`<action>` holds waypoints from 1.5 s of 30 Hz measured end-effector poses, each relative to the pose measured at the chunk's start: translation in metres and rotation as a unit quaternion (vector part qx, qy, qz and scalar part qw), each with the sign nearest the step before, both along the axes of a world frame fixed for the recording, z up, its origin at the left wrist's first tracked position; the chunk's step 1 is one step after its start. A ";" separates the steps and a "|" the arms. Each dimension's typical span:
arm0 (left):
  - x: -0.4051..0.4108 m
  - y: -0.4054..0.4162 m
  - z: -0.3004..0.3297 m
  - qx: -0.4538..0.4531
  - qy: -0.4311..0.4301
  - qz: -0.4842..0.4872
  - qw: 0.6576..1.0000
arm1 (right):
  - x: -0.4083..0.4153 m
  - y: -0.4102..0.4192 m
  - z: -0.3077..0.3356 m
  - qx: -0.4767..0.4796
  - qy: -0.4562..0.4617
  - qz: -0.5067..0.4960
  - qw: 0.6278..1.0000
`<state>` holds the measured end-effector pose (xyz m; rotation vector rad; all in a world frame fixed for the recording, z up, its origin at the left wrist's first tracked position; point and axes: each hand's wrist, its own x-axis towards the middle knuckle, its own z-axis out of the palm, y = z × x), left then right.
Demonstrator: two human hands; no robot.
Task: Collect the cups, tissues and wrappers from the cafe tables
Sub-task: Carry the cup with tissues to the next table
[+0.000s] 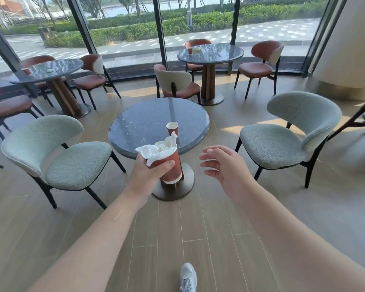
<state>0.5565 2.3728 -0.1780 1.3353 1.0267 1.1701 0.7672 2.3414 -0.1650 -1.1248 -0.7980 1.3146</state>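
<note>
My left hand (144, 175) grips a red paper cup (172, 171) stuffed with crumpled white tissue (158, 149), held in front of the near round table (139, 123). A second red paper cup (172, 128) stands upright on that table, just beyond the held one. My right hand (223, 165) hovers to the right of the held cup, fingers relaxed and holding nothing. On the far right table (219, 53) stand another red cup (190, 50) and a small greenish wrapper (197, 49). The far left table (51, 69) carries a red cup (26, 71) and a pale tissue (50, 70).
Two pale green chairs (57, 157) (282, 140) flank the near table. Orange-brown chairs (177, 85) (261, 62) surround the far tables. Glass walls run along the back, a wide column (350, 43) stands at right. Wooden floor lies underfoot, with my shoe (188, 277) at the bottom.
</note>
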 end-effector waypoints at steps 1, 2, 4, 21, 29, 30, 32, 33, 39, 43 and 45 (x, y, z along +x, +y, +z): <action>0.001 0.011 -0.004 -0.001 0.000 -0.007 1.000 | 0.001 0.012 -0.002 -0.004 -0.003 -0.001 1.000; 0.002 0.021 -0.007 -0.002 -0.001 -0.010 1.000 | 0.002 0.022 -0.003 -0.007 -0.009 -0.001 1.000; 0.002 0.040 -0.015 -0.013 -0.014 -0.002 1.000 | 0.002 0.041 -0.006 -0.011 -0.021 0.001 1.000; -0.004 0.242 -0.038 -0.039 -0.036 -0.014 0.998 | -0.014 0.226 -0.013 -0.042 -0.067 -0.014 0.997; 0.006 0.298 -0.047 -0.044 -0.002 0.007 0.999 | 0.002 0.287 -0.013 -0.038 -0.059 -0.005 0.998; 0.008 0.304 -0.050 -0.046 0.006 0.009 0.999 | 0.004 0.295 -0.015 -0.040 -0.059 0.000 0.997; 0.014 0.319 -0.056 -0.056 0.018 0.023 0.998 | 0.010 0.313 -0.020 -0.044 -0.056 0.008 0.997; 0.018 0.328 -0.059 -0.063 0.017 0.032 0.997 | 0.014 0.323 -0.022 -0.046 -0.053 0.010 0.998; 0.039 0.380 -0.076 -0.086 0.020 0.059 0.994 | 0.037 0.397 -0.043 -0.072 -0.041 0.063 0.995; 0.056 0.415 -0.083 -0.100 0.062 0.085 0.989 | 0.051 0.449 -0.055 -0.089 -0.040 0.121 0.988; 0.067 0.432 -0.089 -0.102 0.085 0.100 0.986 | 0.057 0.471 -0.064 -0.098 -0.036 0.145 0.984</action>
